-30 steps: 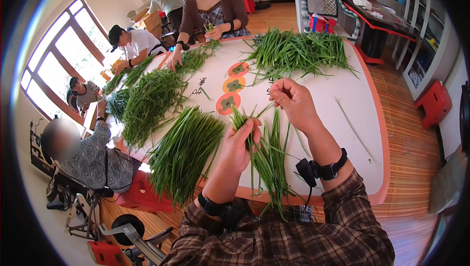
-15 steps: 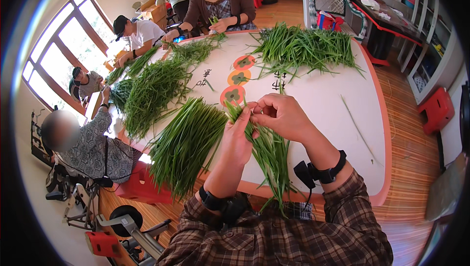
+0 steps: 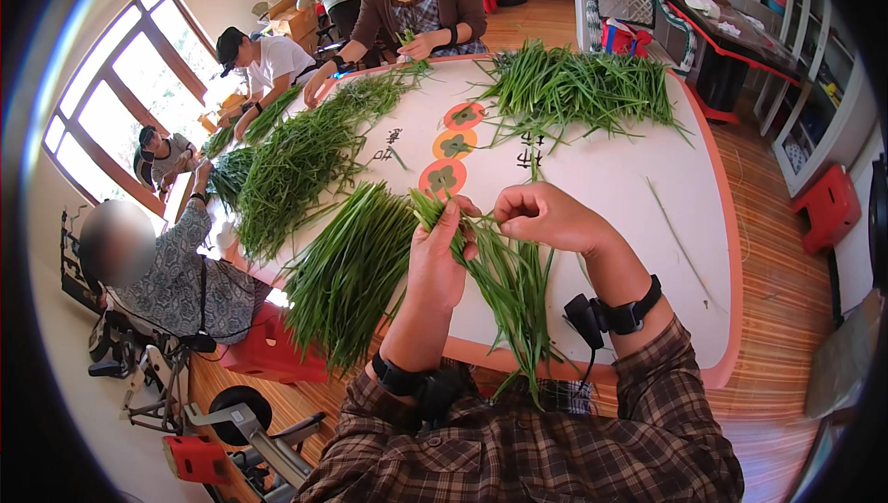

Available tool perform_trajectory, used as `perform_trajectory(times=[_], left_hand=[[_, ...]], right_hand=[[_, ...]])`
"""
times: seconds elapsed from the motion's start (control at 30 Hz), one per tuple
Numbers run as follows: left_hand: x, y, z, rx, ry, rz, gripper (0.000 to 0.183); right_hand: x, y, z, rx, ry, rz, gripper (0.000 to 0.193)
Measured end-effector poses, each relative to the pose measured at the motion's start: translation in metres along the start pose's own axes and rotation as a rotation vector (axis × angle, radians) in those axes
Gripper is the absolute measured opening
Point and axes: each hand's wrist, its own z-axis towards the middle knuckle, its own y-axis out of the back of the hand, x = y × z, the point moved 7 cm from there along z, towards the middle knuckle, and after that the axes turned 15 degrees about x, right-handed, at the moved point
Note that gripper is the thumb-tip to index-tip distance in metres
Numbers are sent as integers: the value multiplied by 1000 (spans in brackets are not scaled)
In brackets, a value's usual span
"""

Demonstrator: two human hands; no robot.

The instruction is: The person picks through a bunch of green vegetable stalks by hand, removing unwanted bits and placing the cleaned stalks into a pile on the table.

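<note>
A bunch of long green chives (image 3: pixel 507 295) is gripped near its upper end by my left hand (image 3: pixel 438 258), the thumb pressed over the stalks. Its loose ends hang down to the right, across the table's near edge. Just right of the bunch's top, my right hand (image 3: pixel 546 216) is closed in a pinch; what its fingertips hold, if anything, is too small to make out. A thick, neatly lined-up pile of chives (image 3: pixel 356 272) lies left of my left hand.
The white table (image 3: pixel 638 253) has an orange rim. Looser heaps of chives (image 3: pixel 301 170) cover its left side, and another heap (image 3: pixel 578 91) lies at the far right. One stray stalk (image 3: pixel 677 235) rests at right. A co-worker (image 3: pixel 421 3) sits across; others work along the left.
My right hand has moved slightly right, away from the top of the bunch and my left fingers. The left hand has shifted a little left, still holding the chives.
</note>
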Motion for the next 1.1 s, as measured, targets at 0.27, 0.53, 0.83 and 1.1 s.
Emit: perform_trajectory(times=[0.27,0.53,0.83,1.1], left_hand=[[4,-14,-6,131,154,69,16],[24,-42,-8,353,284,-99,17],[23,-47,-5,482,310,-231,21],[10,-37,-8,417,232,-123,20]], right_hand=[[9,36,-15,-444,166,272,8],[12,-7,3,-73,190,250,14],[-3,21,-4,-410,259,346,16],[0,90,-45,-565,238,42,17]])
